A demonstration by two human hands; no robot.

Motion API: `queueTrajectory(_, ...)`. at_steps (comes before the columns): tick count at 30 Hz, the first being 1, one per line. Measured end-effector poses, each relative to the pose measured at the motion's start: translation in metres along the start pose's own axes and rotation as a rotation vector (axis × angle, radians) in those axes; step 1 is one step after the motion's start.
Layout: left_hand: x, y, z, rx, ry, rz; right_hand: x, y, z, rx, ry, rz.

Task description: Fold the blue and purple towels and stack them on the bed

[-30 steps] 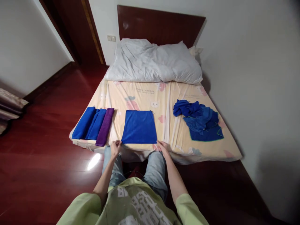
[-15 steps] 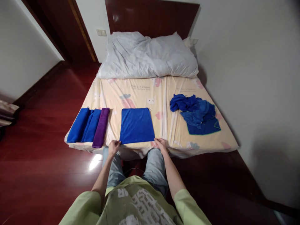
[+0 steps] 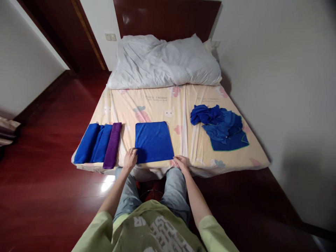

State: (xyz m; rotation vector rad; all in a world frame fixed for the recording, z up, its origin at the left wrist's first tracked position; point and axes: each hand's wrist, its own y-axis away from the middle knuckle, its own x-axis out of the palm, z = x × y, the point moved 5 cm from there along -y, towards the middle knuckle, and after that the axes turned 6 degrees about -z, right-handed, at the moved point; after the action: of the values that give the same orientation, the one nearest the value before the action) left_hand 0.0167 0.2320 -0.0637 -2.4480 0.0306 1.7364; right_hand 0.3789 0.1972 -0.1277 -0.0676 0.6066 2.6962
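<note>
1. A blue cloth (image 3: 153, 141) lies flat, four-cornered, at the near edge of a bed (image 3: 181, 105), directly in front of the seated person.
2. The left hand (image 3: 130, 159) is at the cloth's 8 o'clock. Its fingers are half curled, with the tips at the left edge just beyond the near corner; I cannot tell whether they grip anything.
3. The right hand (image 3: 180, 161) is at 4 o'clock, thumb and finger brought together, apparently pinching the near right corner.
4. At 9 o'clock from the cloth, two blue rolls (image 3: 86, 143) and a purple roll (image 3: 112, 145) lie side by side. At 3 o'clock is a crumpled blue heap (image 3: 222, 127); at 12, a white quilt (image 3: 165, 64).
5. The step in hand seems to be flattening and squaring the cloth. To do it well, the right hand should anchor its corner lightly, without dragging it toward 6 o'clock, while the left strokes the left edge straight. Even, gentle tension should suit this soft-looking fabric; a hard tug could skew the corners or ruck the sheet beneath.
</note>
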Motion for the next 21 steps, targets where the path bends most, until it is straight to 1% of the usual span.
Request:
queueTrajectory(2,0.005,-0.031,-0.006,0.127,0.031,0.055,0.0,0.0,0.0,0.007,-0.021,-0.007)
queueTrajectory(4,0.013,-0.062,-0.006,0.161,0.027,0.101,0.0,0.001,0.001,0.013,-0.025,-0.007)
queueTrajectory(8,0.028,-0.119,0.005,0.114,-0.009,0.156,0.003,-0.002,0.002,0.023,-0.037,0.004)
queueTrajectory(13,0.038,-0.179,0.018,0.036,-0.091,0.188,0.003,-0.009,-0.004,0.068,-0.02,0.002)
queueTrajectory(17,0.041,-0.216,0.026,0.042,-0.133,0.278,0.005,-0.013,-0.007,0.078,-0.02,0.033)
queueTrajectory(19,0.042,-0.227,0.028,0.059,-0.161,0.305,0.004,-0.014,-0.007,0.085,-0.007,0.028)
queueTrajectory(21,0.044,-0.232,0.02,0.095,-0.197,0.3,0.003,-0.014,-0.006,0.09,0.01,0.007)
